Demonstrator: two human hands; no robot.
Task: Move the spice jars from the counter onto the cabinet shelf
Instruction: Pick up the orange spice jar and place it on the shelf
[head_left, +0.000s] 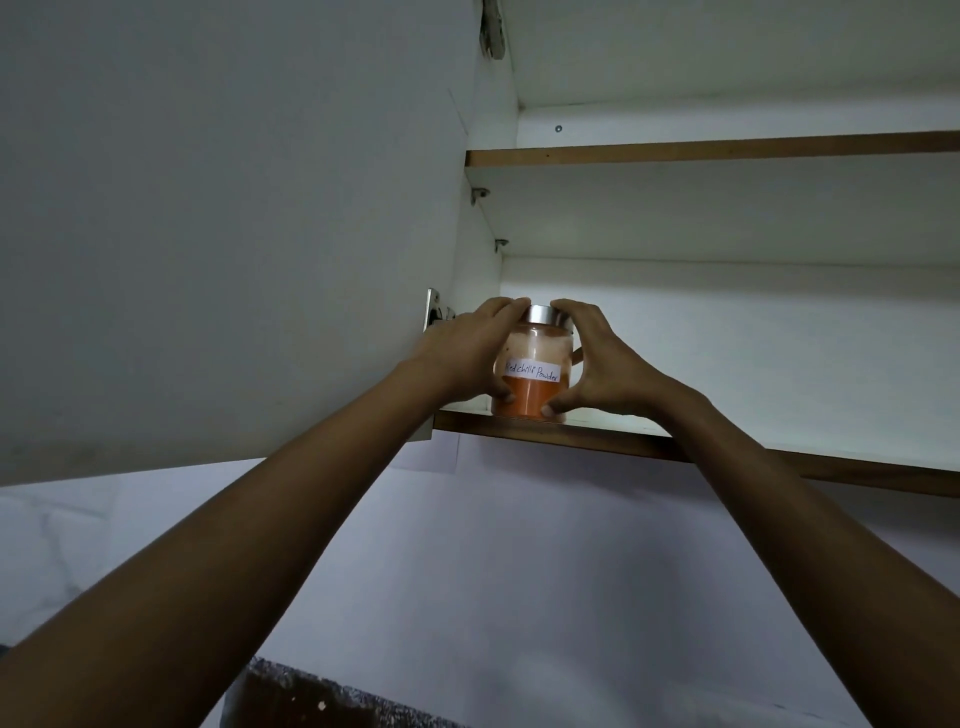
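Clasping the spice jar (531, 385) on the lower shelf (550, 431), left hand (467, 358) and right hand (608, 370), open cabinet door (234, 234) alongside.

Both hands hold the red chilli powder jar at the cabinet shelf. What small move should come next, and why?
Probably slide the jar a little deeper onto the lower shelf, then let go. It seems to stand right at the shelf's front edge, near the left wall, with the left hand and right hand gripping its sides, and there looks to be room behind it.
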